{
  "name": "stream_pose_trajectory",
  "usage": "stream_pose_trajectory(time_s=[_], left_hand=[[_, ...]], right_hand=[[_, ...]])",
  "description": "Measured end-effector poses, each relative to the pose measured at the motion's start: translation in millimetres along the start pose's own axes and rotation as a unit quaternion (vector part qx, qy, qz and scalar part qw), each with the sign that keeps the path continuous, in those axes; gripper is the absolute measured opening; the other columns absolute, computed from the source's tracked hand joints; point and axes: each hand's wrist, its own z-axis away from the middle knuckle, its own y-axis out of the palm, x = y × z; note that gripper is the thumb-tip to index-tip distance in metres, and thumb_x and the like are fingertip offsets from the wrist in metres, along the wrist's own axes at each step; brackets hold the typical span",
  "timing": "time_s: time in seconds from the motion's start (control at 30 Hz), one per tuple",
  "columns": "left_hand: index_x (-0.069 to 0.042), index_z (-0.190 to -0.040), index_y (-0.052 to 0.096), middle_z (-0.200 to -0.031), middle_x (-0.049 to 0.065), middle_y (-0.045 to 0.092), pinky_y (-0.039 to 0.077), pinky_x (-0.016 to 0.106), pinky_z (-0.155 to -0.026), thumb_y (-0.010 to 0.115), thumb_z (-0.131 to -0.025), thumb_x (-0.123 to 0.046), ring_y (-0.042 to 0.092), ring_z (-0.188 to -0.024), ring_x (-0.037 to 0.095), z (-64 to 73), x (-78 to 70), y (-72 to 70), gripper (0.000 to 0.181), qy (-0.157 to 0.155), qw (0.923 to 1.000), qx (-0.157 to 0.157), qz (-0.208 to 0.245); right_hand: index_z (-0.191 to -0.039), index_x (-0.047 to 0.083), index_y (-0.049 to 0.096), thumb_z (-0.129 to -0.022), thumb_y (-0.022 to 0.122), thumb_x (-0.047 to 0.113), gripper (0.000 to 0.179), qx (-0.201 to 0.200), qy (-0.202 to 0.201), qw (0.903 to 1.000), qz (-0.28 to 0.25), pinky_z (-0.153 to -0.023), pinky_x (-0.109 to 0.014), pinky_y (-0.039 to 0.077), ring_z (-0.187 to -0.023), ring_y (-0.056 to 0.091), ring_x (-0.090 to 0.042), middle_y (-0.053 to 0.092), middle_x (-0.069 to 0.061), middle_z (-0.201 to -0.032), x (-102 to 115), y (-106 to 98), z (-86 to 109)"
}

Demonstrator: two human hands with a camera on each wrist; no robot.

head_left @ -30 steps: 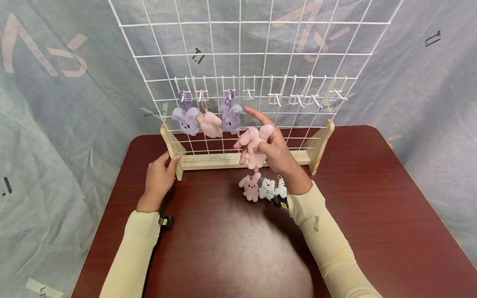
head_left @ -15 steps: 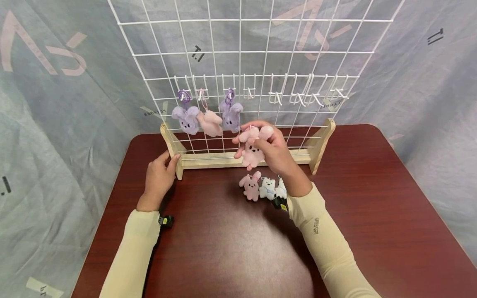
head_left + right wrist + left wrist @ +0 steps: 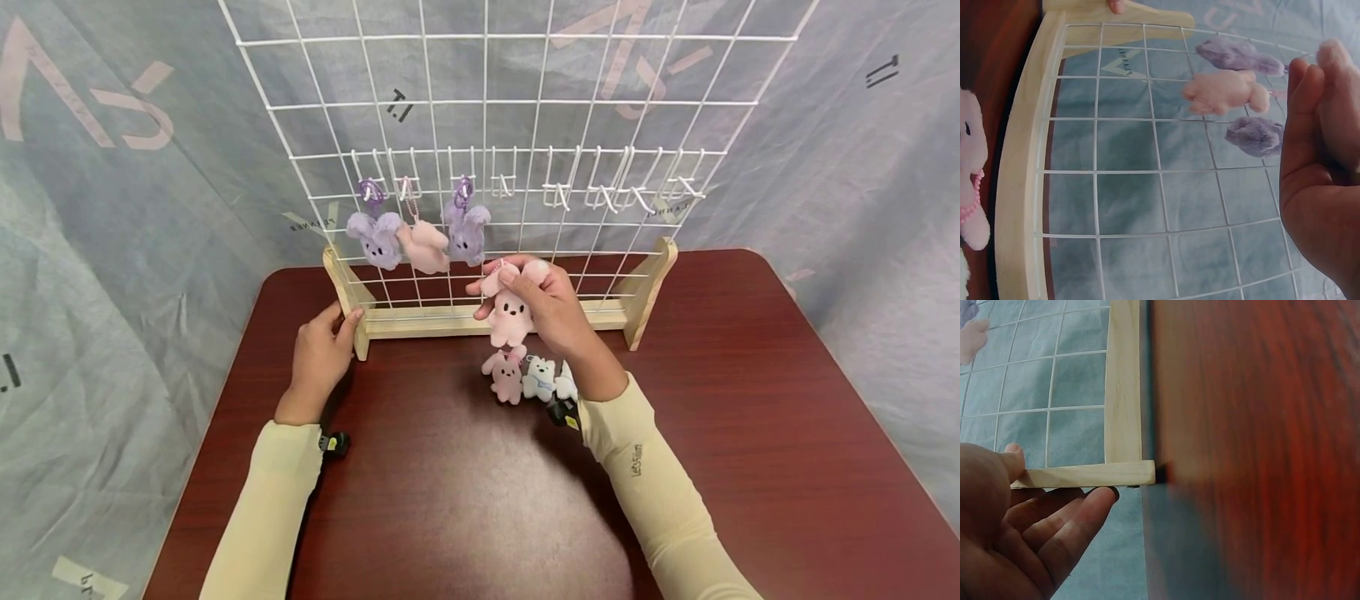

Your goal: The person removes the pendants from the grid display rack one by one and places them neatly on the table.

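My right hand [image 3: 558,304] holds a pink plush bunny keychain [image 3: 512,321] by its head and ears, in front of the white wire grid. The thumb lies across the front of the plush, whose face looks toward me. In the right wrist view the same keychain [image 3: 1341,106] shows only in part beside the fingers. At the left my left hand [image 3: 322,354] grips the wooden stand foot [image 3: 348,304] of the rack. In the left wrist view the thumb is on one side of the foot [image 3: 1091,474] and the fingers are on the other.
A purple plush keychain [image 3: 375,240], a pink one [image 3: 426,247] and another purple one [image 3: 467,233] hang from hooks on the grid [image 3: 483,104]. Bare hooks [image 3: 557,196] continue rightward. On the table [image 3: 450,492] lie a pink bunny [image 3: 507,379] and white plush keychains [image 3: 539,379].
My right index finger, stretched toward the grid earlier, has drawn back in. The pink bunny keychain has turned so its face shows, and it sits slightly lower. My left hand stays put.
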Motion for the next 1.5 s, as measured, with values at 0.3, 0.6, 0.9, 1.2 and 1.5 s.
stream_pose_trajectory(time_s=[0.3,0.6,0.9,1.2,1.5], left_hand=[[-0.013,-0.133,0.069,-0.08,0.014,0.076,0.049,0.035,-0.058,0.057,-0.11,-0.045,0.065,-0.062,0.021,0.2,1.1,0.4,0.041,-0.004,1.0,0.001,0.002],[-0.014,-0.135,0.069,-0.08,0.014,0.076,0.048,0.036,-0.06,0.056,-0.109,-0.046,0.066,-0.065,0.024,0.0,0.4,0.0,0.043,-0.003,1.0,0.001,0.0],[-0.013,-0.132,0.07,-0.078,0.013,0.075,0.048,0.036,-0.06,0.058,-0.109,-0.043,0.065,-0.063,0.023,0.3,0.5,-0.1,0.039,-0.001,1.0,-0.002,0.0],[-0.013,-0.135,0.069,-0.079,0.014,0.076,0.049,0.036,-0.06,0.057,-0.109,-0.045,0.065,-0.063,0.021,0.0,-0.4,0.1,0.043,0.001,1.0,0.002,0.0],[-0.013,-0.133,0.069,-0.085,0.015,0.077,0.049,0.039,-0.065,0.055,-0.109,-0.048,0.068,-0.072,0.026,-0.5,-0.2,1.4,0.045,-0.003,1.0,0.001,-0.002]], right_hand=[[-0.113,-0.002,0.068,-0.113,0.04,0.01,0.03,-0.013,0.025,0.9996,-0.007,-0.055,-0.034,0.062,-0.074,0.078,-0.021,0.083,-0.008,-0.101,-7,-2,1.4],[-0.113,0.004,0.069,-0.117,0.039,0.027,0.038,0.013,0.002,0.9999,0.0,-0.058,-0.032,0.062,-0.073,0.077,-0.02,0.083,-0.007,-0.105,-12,-6,1.5],[-0.122,0.009,0.068,-0.112,0.04,0.055,0.055,0.009,0.04,0.9991,0.003,-0.046,-0.034,0.058,-0.072,0.077,-0.02,0.081,-0.004,-0.11,-12,-4,3.5],[-0.136,-0.014,0.06,-0.115,0.033,0.052,0.074,0.0,0.084,0.9934,0.078,-0.059,-0.03,0.061,-0.071,0.072,-0.016,0.081,-0.004,-0.104,-14,-2,4.7],[-0.127,-0.008,0.069,-0.115,0.031,0.051,0.071,-0.029,0.105,0.9785,0.175,-0.055,-0.036,0.061,-0.06,0.073,-0.014,0.077,0.0,-0.116,-16,-2,5.4]])
